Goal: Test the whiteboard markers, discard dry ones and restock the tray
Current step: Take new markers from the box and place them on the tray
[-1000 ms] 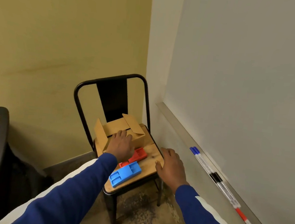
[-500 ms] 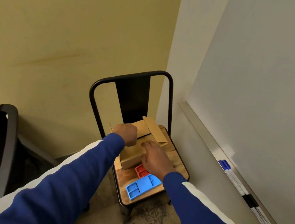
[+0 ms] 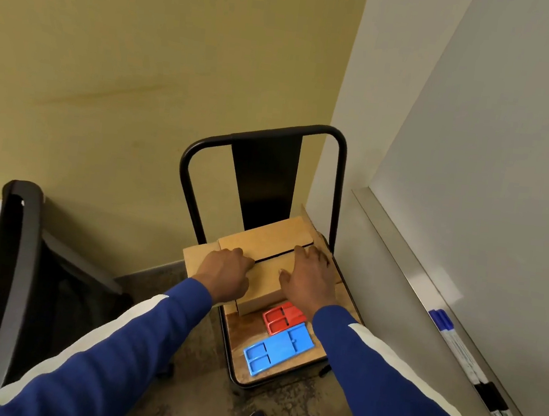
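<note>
Landmark = the chair (image 3: 262, 179), wooden seat, black frame.

What changed: 1 s ago the cardboard box (image 3: 272, 248) on the seat was open w/ flaps up, my left hand (image 3: 224, 274) flat on it and my right hand (image 3: 307, 285) off on the seat's right edge. Half a sec ago both hands were over the box, flaps partway down. Now the flaps are folded nearly flat, only a dark slit left between them, one flap corner sticking up at the box's far right by the chair back.

Grip: left hand is curled into a loose fist, knuckles pressing the near-left flap; grasping nothing I can make out. Right hand is spread flat, palm down on the near-right flap, fingers unclenched.

On the seat's front half, nearer me than the box: a red tray (image 3: 283, 316) touching the box's front edge, a blue tray (image 3: 279, 348) just beside it. Both look empty.

The markers (image 3: 461, 359) lie on the whiteboard ledge (image 3: 406, 267), well right of the chair, untouched.

My read: box is being closed, so supply step is wrapping up or paused; whether any markers got tested I can't tell.
</note>
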The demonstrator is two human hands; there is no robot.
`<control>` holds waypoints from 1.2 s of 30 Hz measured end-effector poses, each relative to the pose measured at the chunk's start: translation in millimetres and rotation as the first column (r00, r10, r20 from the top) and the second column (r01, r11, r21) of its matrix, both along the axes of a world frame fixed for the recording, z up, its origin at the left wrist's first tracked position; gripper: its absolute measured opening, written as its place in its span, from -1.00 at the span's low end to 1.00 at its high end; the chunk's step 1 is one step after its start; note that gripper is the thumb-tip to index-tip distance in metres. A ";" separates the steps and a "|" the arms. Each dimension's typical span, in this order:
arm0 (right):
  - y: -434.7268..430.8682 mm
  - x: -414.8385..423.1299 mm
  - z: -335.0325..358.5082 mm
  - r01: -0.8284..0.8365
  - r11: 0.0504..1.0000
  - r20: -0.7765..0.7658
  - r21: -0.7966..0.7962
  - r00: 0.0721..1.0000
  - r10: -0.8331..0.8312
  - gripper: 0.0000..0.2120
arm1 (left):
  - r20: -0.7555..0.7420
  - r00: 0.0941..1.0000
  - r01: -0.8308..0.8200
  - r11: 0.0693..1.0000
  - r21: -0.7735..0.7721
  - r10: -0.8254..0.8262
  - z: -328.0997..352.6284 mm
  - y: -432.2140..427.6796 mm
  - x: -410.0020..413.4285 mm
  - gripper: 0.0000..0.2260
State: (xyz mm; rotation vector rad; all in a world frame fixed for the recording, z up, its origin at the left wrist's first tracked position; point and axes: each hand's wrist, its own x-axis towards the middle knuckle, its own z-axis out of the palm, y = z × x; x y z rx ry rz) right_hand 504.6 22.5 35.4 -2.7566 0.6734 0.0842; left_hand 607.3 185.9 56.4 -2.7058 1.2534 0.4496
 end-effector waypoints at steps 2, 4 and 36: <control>-3.7 2.7 0.1 0.004 1.000 0.007 -0.004 1.000 -0.004 -0.48 | 0.022 1.000 0.009 1.000 -0.019 -0.009 -2.7 3.8 -2.8 -0.60; -6.6 5.5 0.7 -0.011 1.000 0.002 -0.009 1.000 0.011 -0.49 | 0.049 0.999 0.019 0.999 -0.037 -0.017 -3.7 7.1 -6.0 -0.55; -15.4 -5.0 24.5 -0.479 0.853 0.169 -0.209 0.841 0.514 -0.61 | -0.151 0.945 -0.326 0.812 -0.485 0.290 3.6 -7.8 33.6 -0.65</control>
